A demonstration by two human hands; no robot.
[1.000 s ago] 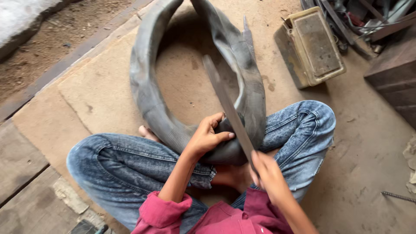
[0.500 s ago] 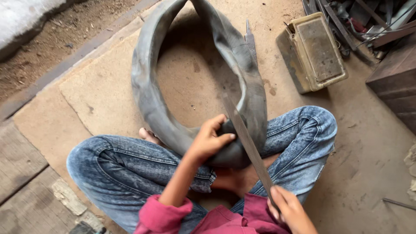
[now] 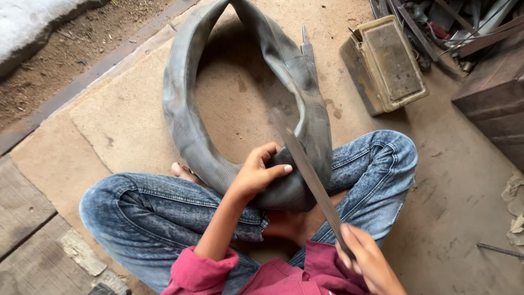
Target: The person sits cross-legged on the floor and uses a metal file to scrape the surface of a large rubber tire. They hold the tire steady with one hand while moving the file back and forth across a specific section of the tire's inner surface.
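A grey rubber inner tube (image 3: pixel 188 131) lies looped on the floor, its near end resting over my crossed legs in blue jeans. My left hand (image 3: pixel 256 173) presses down on that near end of the tube. My right hand (image 3: pixel 367 261) grips the handle end of a long flat metal file (image 3: pixel 307 169), whose blade slants up and left across the tube beside my left fingers. A second file (image 3: pixel 309 54) lies on the floor behind the tube's far right side.
A worn yellowish metal box (image 3: pixel 387 63) sits at the upper right, with scrap metal bars (image 3: pixel 464 22) and a brown block (image 3: pixel 494 93) beyond it. Bare dirt (image 3: pixel 65 49) lies past the floor's upper left edge. Wooden planks (image 3: pixel 27 229) are at the lower left.
The file has been drawn back toward me along the tube, then pushed forward a little. My left hand has stayed on the tube.
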